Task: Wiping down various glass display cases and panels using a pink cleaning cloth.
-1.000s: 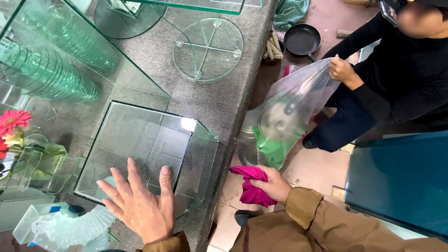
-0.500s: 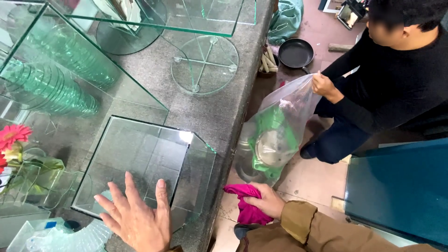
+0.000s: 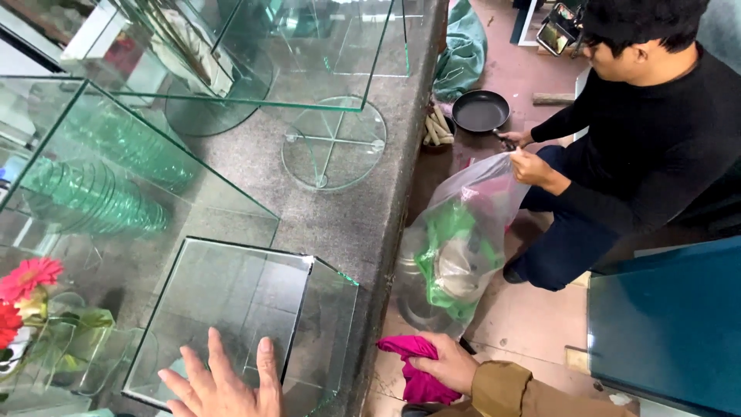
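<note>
1. Head view, bottom edge left of centre: the left hand point(image 3: 224, 386) lies flat with its fingers spread wide on the top pane of a clear glass box point(image 3: 247, 309) that stands on the grey stone desk point(image 3: 340, 224) at the lower left of the frame.
2. Bottom centre: the right hand point(image 3: 448, 363), in a tan sleeve, is closed around a bunched magenta cloth point(image 3: 409, 371), held just off the desk's edge above the floor.
3. Centre right: a clear plastic bag point(image 3: 463, 247) with green and pale contents hangs beside the desk edge, just above the cloth. Another person in a black top, at the upper right, holds the bag's mouth with one hand point(image 3: 532, 166).
4. Upper centre right: a black frying pan point(image 3: 480, 112) lies on the reddish floor near that person's other hand.
5. Upper centre: a round glass turntable point(image 3: 333, 143) sits on the desk, partly under a larger glass case point(image 3: 309, 46) at the top of the frame.
6. Left side: another large glass case point(image 3: 116, 170) mirrors stacked greenish glass rings.
7. Lower left edge: red flowers point(image 3: 27, 282) stand among small glass pieces.
8. Lower right: a dark teal panel point(image 3: 664, 324) rests on the floor.
</note>
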